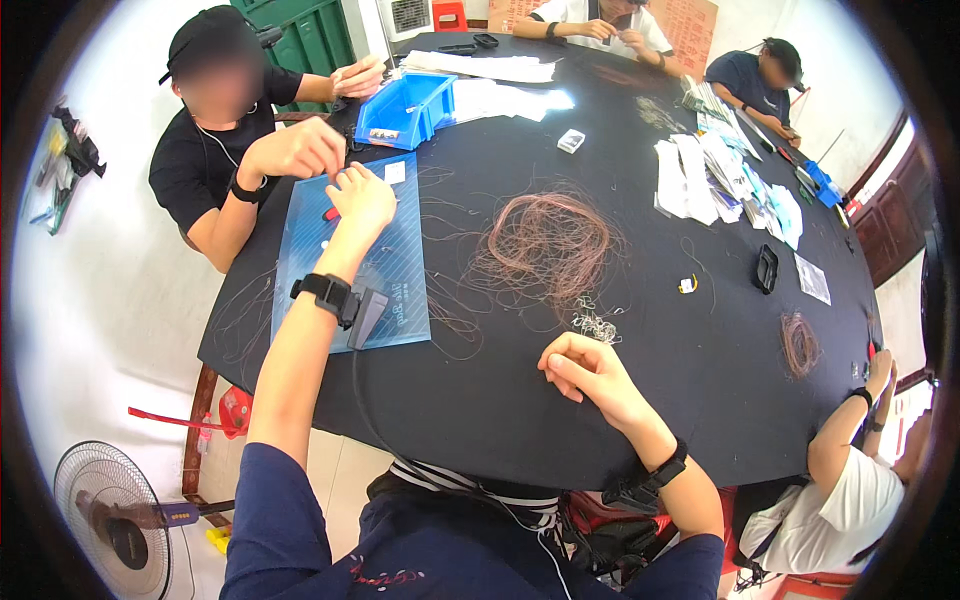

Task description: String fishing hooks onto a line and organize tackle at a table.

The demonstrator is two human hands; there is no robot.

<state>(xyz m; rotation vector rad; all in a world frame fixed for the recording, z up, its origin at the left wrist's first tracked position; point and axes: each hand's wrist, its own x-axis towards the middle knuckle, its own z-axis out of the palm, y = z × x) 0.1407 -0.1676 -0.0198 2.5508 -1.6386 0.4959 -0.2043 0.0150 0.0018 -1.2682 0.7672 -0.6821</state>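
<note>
My left hand [361, 196] reaches over the upper part of a blue striped plastic file bag [375, 259], close to a co-worker's hand. Its fingertips point away from the camera, so its grip is hidden. Part of a red object [331, 214] shows beside it. My right hand [581, 369] is half curled above the black tabletop, just below a small heap of metal hooks [595, 324]; whether something thin is between its fingers cannot be told. A loose coil of thin brownish strands [551, 244] lies between and beyond my hands. Thin looped strands [454, 319] stick out beside the file bag.
A blue plastic bin [409, 112] stands by the co-worker at the left. White paper strips and packets [694, 176] lie at the right. A black tray [766, 268], a small strand coil [800, 345] and a yellow-tagged item [688, 284] are nearer. Other people sit around the table.
</note>
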